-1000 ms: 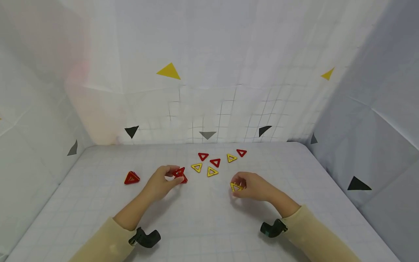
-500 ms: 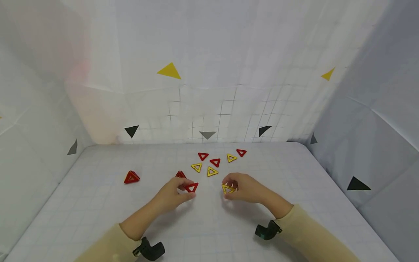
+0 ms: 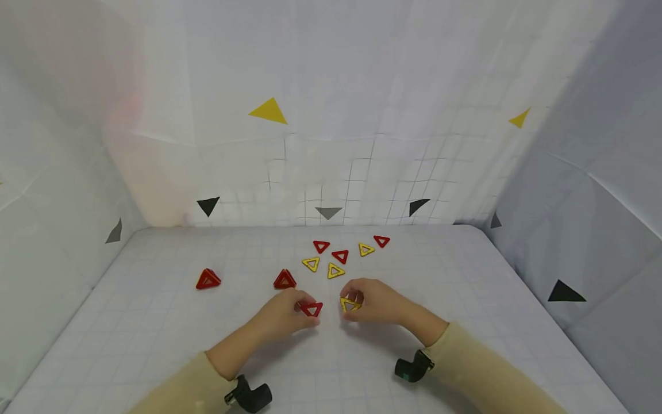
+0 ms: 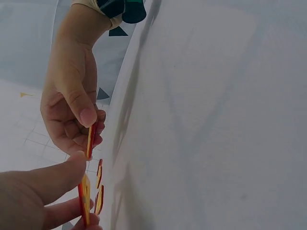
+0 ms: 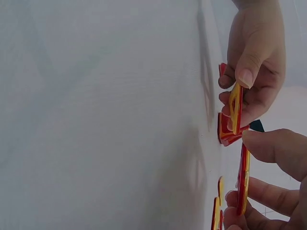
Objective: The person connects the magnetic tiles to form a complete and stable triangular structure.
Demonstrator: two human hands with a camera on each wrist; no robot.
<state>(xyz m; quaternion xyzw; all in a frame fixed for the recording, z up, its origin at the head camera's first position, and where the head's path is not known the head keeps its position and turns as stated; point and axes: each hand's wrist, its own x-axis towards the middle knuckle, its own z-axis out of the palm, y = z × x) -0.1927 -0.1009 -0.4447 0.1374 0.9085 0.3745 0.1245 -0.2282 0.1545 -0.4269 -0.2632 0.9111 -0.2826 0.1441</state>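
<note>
My left hand (image 3: 281, 315) pinches a red triangular frame tile (image 3: 318, 310) between thumb and fingers, raised above the white table. Facing it, my right hand (image 3: 377, 302) pinches a yellow triangular frame tile (image 3: 342, 305). A small gap separates the two tiles in the head view. Seen edge-on in the left wrist view, the left-hand tile (image 4: 85, 199) has red and yellow faces and sits just below the right-hand tile (image 4: 90, 141). Behind my left hand stands a small red pyramid (image 3: 285, 280); a second red pyramid (image 3: 208, 280) stands farther left.
Several loose red and yellow triangle tiles lie behind the hands, among them a yellow tile (image 3: 335, 276) and a red tile (image 3: 381, 237) at the back. White cloth walls with triangle marks surround the table (image 3: 155, 339) on the back and sides.
My left hand has come away from the middle red pyramid, moving right and nearer with a red tile. My right hand has shifted left with its yellow tile, so the hands are closer.
</note>
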